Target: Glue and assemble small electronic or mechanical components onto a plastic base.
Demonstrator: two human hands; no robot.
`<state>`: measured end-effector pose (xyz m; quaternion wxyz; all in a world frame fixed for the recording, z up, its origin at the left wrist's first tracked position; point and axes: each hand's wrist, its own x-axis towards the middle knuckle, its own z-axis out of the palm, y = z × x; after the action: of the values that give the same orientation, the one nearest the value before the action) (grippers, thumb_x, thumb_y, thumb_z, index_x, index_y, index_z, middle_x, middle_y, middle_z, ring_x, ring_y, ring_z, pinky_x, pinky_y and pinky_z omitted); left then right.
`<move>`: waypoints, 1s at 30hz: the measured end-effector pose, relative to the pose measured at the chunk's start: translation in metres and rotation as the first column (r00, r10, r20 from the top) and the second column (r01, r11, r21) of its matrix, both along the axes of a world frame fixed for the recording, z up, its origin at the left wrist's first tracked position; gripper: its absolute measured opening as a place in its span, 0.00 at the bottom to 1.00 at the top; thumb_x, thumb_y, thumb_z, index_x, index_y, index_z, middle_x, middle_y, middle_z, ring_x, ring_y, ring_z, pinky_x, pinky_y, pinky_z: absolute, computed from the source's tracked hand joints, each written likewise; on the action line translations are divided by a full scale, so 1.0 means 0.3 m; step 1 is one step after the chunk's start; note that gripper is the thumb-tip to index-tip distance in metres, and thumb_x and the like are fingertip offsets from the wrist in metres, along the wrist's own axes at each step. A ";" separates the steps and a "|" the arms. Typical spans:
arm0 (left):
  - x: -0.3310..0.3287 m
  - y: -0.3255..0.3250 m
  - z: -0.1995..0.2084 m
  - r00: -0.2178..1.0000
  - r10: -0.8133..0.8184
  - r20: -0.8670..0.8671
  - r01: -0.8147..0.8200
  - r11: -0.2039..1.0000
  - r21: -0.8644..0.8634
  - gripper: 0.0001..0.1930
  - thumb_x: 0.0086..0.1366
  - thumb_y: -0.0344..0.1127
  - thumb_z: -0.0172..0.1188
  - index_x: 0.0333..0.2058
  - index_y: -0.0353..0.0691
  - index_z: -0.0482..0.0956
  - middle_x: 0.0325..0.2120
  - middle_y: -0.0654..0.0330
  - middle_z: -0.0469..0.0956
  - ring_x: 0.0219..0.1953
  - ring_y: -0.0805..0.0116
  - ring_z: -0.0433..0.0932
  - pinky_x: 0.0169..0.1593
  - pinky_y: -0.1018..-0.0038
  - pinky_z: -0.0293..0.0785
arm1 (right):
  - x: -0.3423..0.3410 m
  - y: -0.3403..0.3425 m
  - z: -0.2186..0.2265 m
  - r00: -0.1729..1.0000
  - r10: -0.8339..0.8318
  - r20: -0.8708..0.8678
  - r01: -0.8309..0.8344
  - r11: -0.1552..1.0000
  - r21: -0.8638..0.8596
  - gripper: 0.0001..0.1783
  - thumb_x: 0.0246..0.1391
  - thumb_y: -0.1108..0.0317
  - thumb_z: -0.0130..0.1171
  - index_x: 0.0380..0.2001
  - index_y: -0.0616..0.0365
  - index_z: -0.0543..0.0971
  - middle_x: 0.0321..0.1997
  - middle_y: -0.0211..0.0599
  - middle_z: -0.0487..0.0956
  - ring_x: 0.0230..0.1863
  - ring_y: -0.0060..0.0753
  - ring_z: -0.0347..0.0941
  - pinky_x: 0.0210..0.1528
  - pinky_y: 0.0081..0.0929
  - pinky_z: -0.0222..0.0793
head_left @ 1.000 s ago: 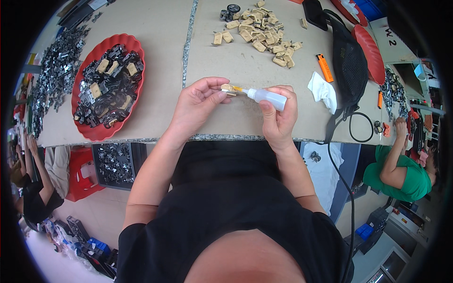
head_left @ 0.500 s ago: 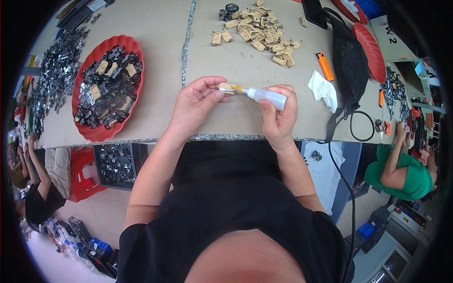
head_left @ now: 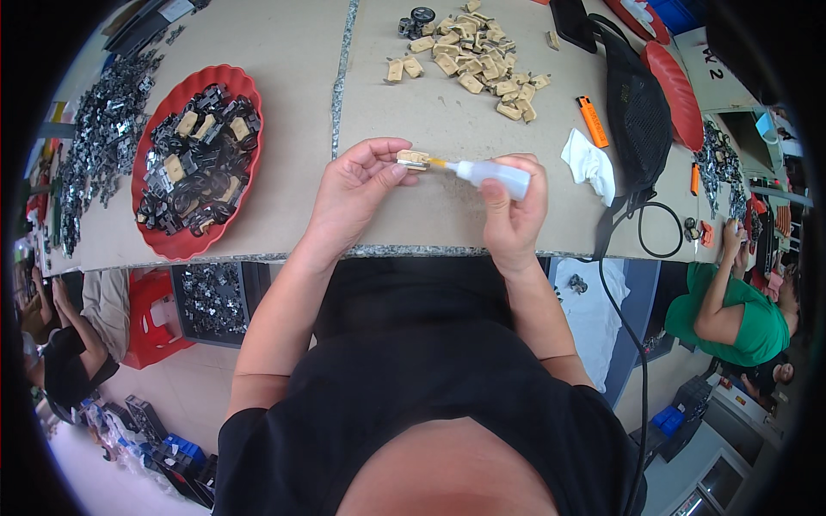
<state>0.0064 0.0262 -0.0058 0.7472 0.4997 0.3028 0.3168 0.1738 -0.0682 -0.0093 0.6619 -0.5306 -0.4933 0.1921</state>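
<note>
Above the table's near edge, my left hand (head_left: 357, 189) pinches a small tan plastic part (head_left: 415, 158) between thumb and fingers. My right hand (head_left: 514, 211) is wrapped round a white squeeze bottle (head_left: 499, 177), held almost level. The bottle's thin yellowish nozzle tip points left, close to the right end of the tan part. Whether tip and part touch, I cannot tell. Farther back lies a loose pile of similar tan parts (head_left: 486, 64), with a black wheeled piece (head_left: 422, 15) at its left end.
A red scalloped tray (head_left: 255, 163) of black and tan parts stands on the left, beside a heap of dark metal pieces (head_left: 103, 129). On the right are a crumpled white cloth (head_left: 588, 163), an orange box cutter (head_left: 593, 120) and a black bag (head_left: 637, 103). Co-workers sit at both sides.
My right hand and the bottle have shifted slightly right, so the tip is a little farther from the tan part. My left hand has hardly moved. A co-worker's arms at the left moved.
</note>
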 end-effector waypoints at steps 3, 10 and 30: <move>0.019 0.002 -0.003 1.000 -0.003 0.017 0.003 1.000 0.000 0.12 0.61 0.24 0.51 0.44 0.30 0.69 0.36 0.56 0.75 0.37 0.72 0.75 0.45 0.77 0.71 | 0.020 0.000 0.015 0.867 0.015 -0.499 -0.003 1.000 0.024 0.15 0.52 0.73 0.55 0.41 0.62 0.64 0.37 0.36 0.71 0.34 0.26 0.70 0.39 0.20 0.66; 0.002 -0.002 -0.009 0.997 0.015 0.076 -0.015 1.000 -0.010 0.13 0.60 0.23 0.51 0.45 0.31 0.68 0.36 0.55 0.74 0.36 0.70 0.75 0.45 0.75 0.71 | 0.146 0.059 0.070 0.815 -0.068 -0.576 0.029 0.997 -0.077 0.18 0.46 0.79 0.59 0.40 0.62 0.67 0.38 0.36 0.74 0.39 0.22 0.70 0.45 0.19 0.67; 0.104 -0.028 0.063 0.981 -0.131 0.145 0.153 0.977 -0.147 0.13 0.60 0.27 0.53 0.45 0.34 0.69 0.37 0.58 0.75 0.41 0.71 0.73 0.43 0.75 0.71 | 0.225 0.016 -0.002 0.766 -0.504 0.399 0.568 0.821 -0.054 0.19 0.42 0.71 0.62 0.39 0.64 0.71 0.36 0.40 0.75 0.36 0.31 0.73 0.40 0.25 0.68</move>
<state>0.0377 0.0178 0.0131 0.8237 0.4372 0.2394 0.2704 0.2413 -0.0635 -0.0098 0.5363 -0.7309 -0.4168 -0.0665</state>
